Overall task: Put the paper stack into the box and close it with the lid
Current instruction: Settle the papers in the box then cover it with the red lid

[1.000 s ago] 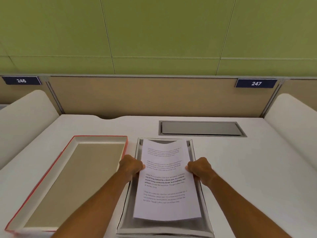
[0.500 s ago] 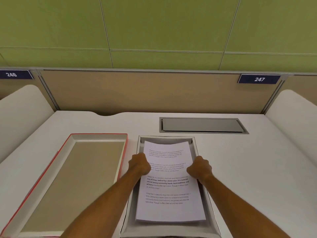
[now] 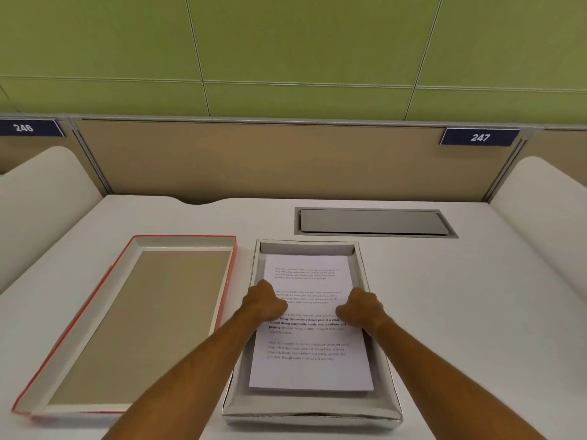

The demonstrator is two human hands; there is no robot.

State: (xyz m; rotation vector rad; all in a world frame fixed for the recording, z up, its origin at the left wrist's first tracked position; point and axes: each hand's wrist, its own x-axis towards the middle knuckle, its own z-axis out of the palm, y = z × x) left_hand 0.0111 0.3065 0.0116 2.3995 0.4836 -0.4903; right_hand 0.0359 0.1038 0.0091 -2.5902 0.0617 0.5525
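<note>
A stack of printed white paper [image 3: 309,366] lies flat inside the silver-grey box [image 3: 309,414] in front of me on the white desk. My left hand [image 3: 263,301] grips the stack's left edge and my right hand [image 3: 360,308] grips its right edge, both about halfway along the sheet, fingers curled over the paper. The lid [image 3: 133,325], red outside with a tan inner face, lies upside down to the left of the box, a narrow gap apart from it.
A grey metal cable hatch [image 3: 374,222] is set in the desk behind the box. White curved side dividers [image 3: 540,198] flank the desk, and a tan back panel with signs 246 and 247 stands behind.
The paper stack has gone down from a bowed, lifted hold to lying flat in the box, and both hands have sunk with it.
</note>
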